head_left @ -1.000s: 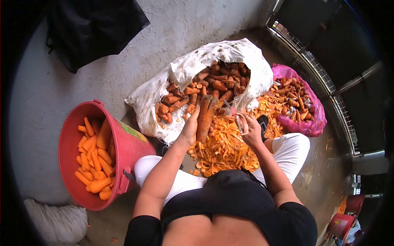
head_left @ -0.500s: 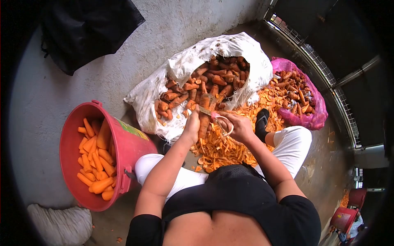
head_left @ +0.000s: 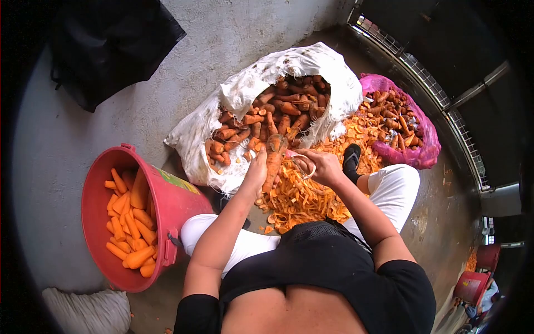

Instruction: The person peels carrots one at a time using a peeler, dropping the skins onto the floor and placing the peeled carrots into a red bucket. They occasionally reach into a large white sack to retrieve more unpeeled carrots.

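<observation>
My left hand (head_left: 256,170) is wrapped round the lower side of a large unpeeled carrot (head_left: 274,161), held upright over the peelings. At the carrot's right, my right hand (head_left: 324,167) is closed on a peeler (head_left: 307,166) with a pinkish part and a pale loop; its blade is hard to make out now. Just beyond both hands, a torn white sack (head_left: 192,136) lies open with many unpeeled carrots (head_left: 289,106) inside. Beneath my hands spreads a heap of orange peelings (head_left: 303,197).
At left, a tilted red bucket (head_left: 181,197) holds peeled carrots (head_left: 133,228). A pink bag (head_left: 428,139) of carrot pieces stands at right. A black cloth (head_left: 111,50) hangs on the wall; a white sack (head_left: 89,312) lies lower left. Another person (head_left: 489,295) is near red buckets far right.
The blade lay across the upper carrot before; now the peeler is off to its right, beside the carrot. The view has shifted slightly. Both hands keep their hold.
</observation>
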Motion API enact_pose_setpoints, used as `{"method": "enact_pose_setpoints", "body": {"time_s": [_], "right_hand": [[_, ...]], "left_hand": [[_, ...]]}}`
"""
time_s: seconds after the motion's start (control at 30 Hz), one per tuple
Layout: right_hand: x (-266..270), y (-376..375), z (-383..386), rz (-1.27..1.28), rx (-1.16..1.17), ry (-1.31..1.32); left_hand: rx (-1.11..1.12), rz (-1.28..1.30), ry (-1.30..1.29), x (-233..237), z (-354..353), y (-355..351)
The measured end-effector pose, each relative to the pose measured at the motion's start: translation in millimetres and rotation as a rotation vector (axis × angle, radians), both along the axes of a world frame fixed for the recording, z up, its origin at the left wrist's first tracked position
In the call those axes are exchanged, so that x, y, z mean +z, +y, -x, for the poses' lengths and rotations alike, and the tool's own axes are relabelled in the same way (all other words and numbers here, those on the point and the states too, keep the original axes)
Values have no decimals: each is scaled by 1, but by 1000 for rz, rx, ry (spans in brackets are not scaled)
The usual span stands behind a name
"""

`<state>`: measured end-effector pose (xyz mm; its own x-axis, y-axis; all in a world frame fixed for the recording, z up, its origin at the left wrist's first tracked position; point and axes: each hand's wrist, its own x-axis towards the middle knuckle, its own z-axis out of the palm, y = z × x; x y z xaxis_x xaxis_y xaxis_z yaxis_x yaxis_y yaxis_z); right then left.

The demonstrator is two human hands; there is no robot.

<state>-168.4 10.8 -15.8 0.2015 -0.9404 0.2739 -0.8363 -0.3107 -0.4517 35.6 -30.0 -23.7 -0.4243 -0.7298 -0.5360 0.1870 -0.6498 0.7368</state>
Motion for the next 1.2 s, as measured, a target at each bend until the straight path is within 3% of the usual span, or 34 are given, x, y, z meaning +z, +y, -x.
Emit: {"method": "enact_pose_setpoints", "body": {"time_s": [0.17, 0.5, 0.77, 1.0, 1.1, 1.13, 1.17, 1.2], "right_hand": [[-15, 0, 9, 47, 3, -32], [-28, 3, 17, -160, -5, 1], [-58, 27, 28, -261, -63, -49], [-75, 30, 37, -244, -34, -29], [-75, 24, 46, -486, -301, -138], [-88, 23, 78, -441, -389, -86], [-103, 19, 111, -389, -472, -44], [-91, 15, 121, -443, -477, -14]], "left_hand": [[-57, -20, -46, -1, -4, 2], [-218, -116, -28, 6, -12, -1], [-327, -242, -46, -40, -9, 3], [-328, -286, -46, -34, -3, 8], [-394, -396, -6, 7, 3, 21], [-427, -444, 2, 20, 3, 28], [-712, -374, 27, 10, -10, 34], [-653, -316, -83, 12, -5, 37]]}}
